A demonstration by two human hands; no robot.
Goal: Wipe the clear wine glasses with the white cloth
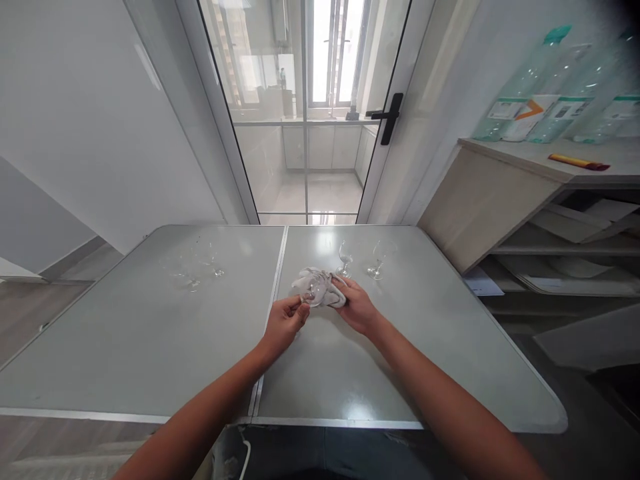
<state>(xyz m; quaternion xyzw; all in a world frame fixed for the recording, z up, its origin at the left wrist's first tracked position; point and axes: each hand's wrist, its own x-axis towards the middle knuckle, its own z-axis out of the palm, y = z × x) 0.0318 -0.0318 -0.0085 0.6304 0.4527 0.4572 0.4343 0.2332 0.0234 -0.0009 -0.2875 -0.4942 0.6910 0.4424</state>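
Above the right half of the table, my left hand [285, 321] pinches a clear stemmed glass [314, 292], its foot or stem hidden by the fingers. A pale, crumpled cloth [327, 279] wraps against the bowl of this glass. My right hand [357, 307] is closed on the cloth from the right side; some of its fingers are hidden behind the fabric. Just beyond the hands stand two more stemmed glasses, one glass [344, 259] beside the cloth and another glass [375, 267] farther right.
On the left half of the grey table [165, 353] are two clear glasses, a nearer glass [193, 283] and a farther glass [217, 269]. A glass door [306, 160] is behind the table. At right, a wooden cabinet [495, 180] bears several plastic bottles [545, 100] and a yellow-red stick-shaped packet [577, 162].
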